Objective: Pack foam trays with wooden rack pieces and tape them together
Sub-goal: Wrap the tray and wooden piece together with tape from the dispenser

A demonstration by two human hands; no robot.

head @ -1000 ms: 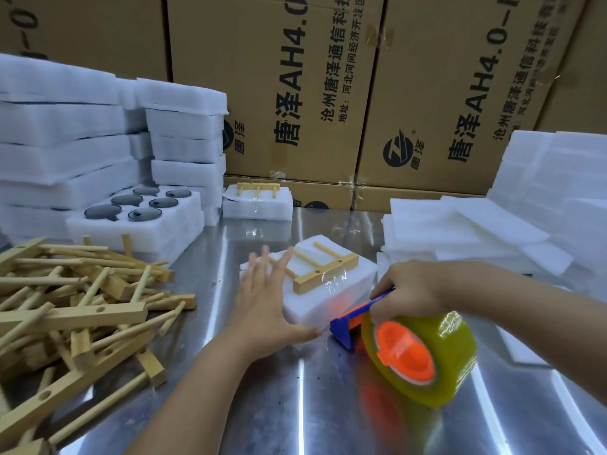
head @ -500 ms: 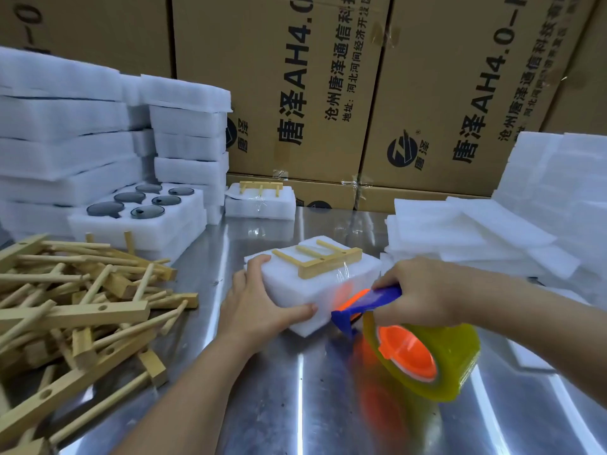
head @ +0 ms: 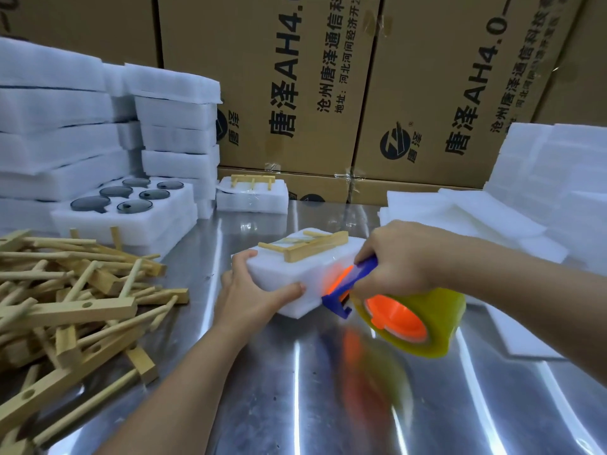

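Cartons (head: 295,77) stacked behind the table read "唐泽AH4.0" and "沧州唐泽通信科技", each with a round black logo. The work surface is a reflective steel table (head: 295,389). The foam tray pack (head: 279,284) lies at its centre with a wooden rack piece (head: 312,247) on top. The left hand (head: 253,297) grips the pack's near corner, thumb on the front face. The right hand (head: 404,257) is closed round the blue handle of a tape dispenser (head: 410,313), whose head is against the pack's right end. Loose wooden pieces (head: 65,307) are heaped at left, with foam stacks (head: 59,126) behind them.
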